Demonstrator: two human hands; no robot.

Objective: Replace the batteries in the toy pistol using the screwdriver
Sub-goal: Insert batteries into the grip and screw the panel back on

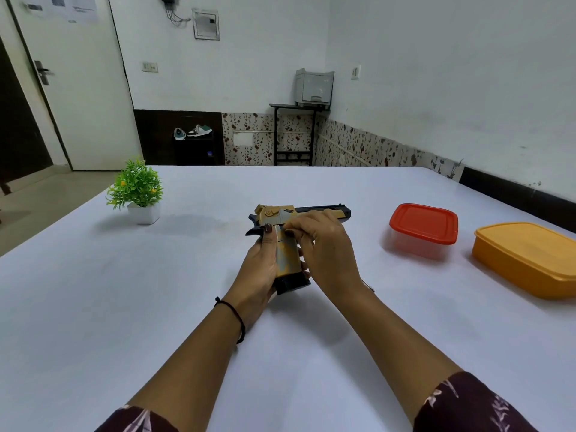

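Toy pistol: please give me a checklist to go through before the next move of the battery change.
1. Grip on the toy pistol: ok, the left hand grips its handle and the right hand pinches it higher up.
2. The screwdriver within reach: not ok, none visible on the table.
3. The battery cover screw found: cannot tell, the hands cover that part.
4. New batteries ready: cannot tell, the red box and the orange box are closed.
5. Room to work: ok, the potted plant stands apart.

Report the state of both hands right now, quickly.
Left hand: grips the toy pistol by its handle.
Right hand: fingers curled, pinching the same pistol's handle near its top.
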